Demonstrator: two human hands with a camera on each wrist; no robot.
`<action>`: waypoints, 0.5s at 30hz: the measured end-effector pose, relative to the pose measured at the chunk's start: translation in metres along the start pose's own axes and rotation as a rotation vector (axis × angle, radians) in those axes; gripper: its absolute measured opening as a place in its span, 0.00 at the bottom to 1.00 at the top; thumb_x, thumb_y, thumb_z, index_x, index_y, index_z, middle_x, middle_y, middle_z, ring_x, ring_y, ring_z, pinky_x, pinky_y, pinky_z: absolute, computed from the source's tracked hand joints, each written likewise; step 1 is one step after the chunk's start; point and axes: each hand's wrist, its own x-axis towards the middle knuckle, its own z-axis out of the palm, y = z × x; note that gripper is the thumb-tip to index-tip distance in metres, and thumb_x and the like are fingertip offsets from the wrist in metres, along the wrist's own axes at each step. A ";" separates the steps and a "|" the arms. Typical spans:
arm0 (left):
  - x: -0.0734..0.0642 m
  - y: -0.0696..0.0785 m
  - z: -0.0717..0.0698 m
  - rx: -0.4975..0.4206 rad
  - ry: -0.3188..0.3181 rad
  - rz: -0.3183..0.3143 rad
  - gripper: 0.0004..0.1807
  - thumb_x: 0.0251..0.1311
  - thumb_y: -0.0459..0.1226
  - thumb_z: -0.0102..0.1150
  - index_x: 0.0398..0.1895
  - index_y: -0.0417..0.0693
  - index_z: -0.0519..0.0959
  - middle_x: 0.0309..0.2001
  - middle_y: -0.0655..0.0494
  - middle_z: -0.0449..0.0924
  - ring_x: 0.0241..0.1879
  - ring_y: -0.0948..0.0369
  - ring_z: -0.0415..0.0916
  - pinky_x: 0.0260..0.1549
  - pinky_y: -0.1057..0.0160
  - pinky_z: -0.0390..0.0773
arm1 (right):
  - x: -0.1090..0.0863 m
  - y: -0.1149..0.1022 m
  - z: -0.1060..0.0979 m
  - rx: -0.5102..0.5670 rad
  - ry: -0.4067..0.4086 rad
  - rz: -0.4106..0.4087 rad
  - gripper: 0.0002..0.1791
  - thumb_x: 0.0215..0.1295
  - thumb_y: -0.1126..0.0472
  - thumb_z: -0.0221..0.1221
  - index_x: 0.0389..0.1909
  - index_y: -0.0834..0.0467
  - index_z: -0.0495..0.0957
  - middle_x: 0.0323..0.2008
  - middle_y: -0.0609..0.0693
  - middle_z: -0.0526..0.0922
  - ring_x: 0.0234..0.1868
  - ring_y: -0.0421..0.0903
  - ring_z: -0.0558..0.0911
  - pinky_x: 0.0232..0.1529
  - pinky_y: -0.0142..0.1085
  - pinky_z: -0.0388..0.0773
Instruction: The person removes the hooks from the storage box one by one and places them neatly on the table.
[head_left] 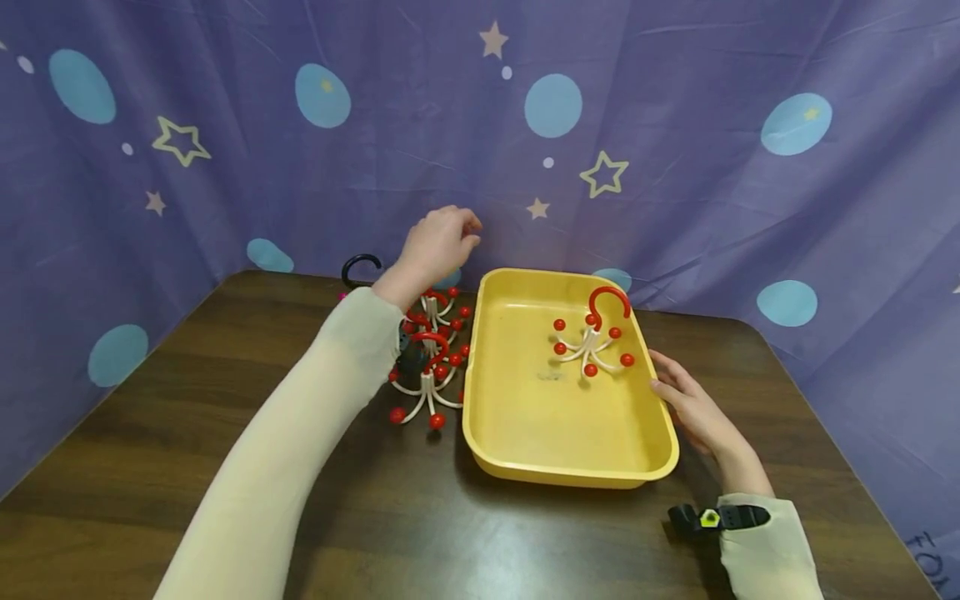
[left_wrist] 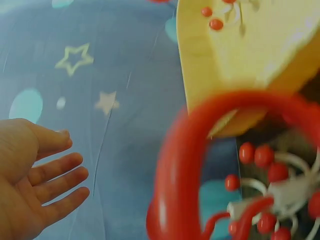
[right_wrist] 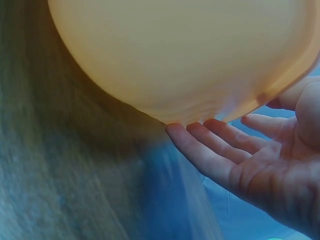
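My left hand is raised over the back of the table, left of the yellow tray. In the left wrist view its fingers are spread and hold nothing. Below the forearm cluster several hangers, each with a red hook, white curved arms and red ball tips; the front hanger stands upright. One more such hanger stands inside the tray, toward the back right. My right hand touches the tray's right side, its thumb at the rim and its fairly straight fingers against the outer wall.
Behind the left forearm, a black hook with a bit of pink shows; the rest is hidden. The dark wooden table ends at a purple curtain with stars and blue spots. A black band circles the right wrist.
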 end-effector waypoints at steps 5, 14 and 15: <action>0.006 0.024 0.017 0.026 -0.035 0.036 0.14 0.62 0.41 0.52 0.49 0.49 0.77 0.44 0.53 0.76 0.42 0.56 0.74 0.42 0.57 0.75 | 0.000 0.002 0.000 0.010 -0.014 -0.018 0.33 0.72 0.58 0.39 0.70 0.61 0.35 0.60 0.73 0.54 0.44 0.38 0.76 0.40 0.36 0.77; 0.013 0.058 0.059 -0.025 -0.164 0.067 0.15 0.64 0.42 0.49 0.51 0.52 0.76 0.47 0.56 0.75 0.46 0.60 0.74 0.43 0.61 0.75 | 0.000 0.001 -0.002 0.020 -0.018 -0.013 0.33 0.72 0.58 0.39 0.70 0.61 0.35 0.62 0.72 0.53 0.46 0.40 0.75 0.40 0.36 0.77; 0.014 0.060 0.064 -0.027 -0.174 0.066 0.15 0.64 0.42 0.50 0.51 0.53 0.76 0.48 0.56 0.75 0.46 0.60 0.73 0.43 0.61 0.75 | 0.000 0.001 -0.002 0.020 -0.020 -0.011 0.33 0.72 0.58 0.39 0.70 0.61 0.35 0.62 0.72 0.52 0.46 0.40 0.75 0.41 0.36 0.77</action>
